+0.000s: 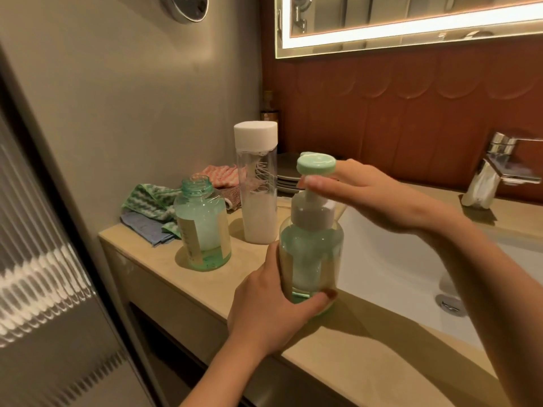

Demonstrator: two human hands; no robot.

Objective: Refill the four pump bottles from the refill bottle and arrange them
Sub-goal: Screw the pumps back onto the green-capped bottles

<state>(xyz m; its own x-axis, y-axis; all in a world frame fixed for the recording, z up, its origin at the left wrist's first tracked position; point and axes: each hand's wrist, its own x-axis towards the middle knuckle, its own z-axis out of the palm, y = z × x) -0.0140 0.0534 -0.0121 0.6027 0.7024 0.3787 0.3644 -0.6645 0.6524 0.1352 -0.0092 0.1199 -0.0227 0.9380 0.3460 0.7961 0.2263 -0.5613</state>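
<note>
I see a beige stone counter [352,327] set against a grey plaster wall [132,83], with a white basin [396,274] sunk into its right part and a chrome tap [496,163] at its back edge. Rust-red scalloped tiles [411,107] sit under a backlit mirror [411,22]. A ribbed glass panel [38,230] stands at my left.

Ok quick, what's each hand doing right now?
Left hand: grips the lower part of the pump bottle.
Right hand: pinches that bottle's pump just under its green head.
</note>
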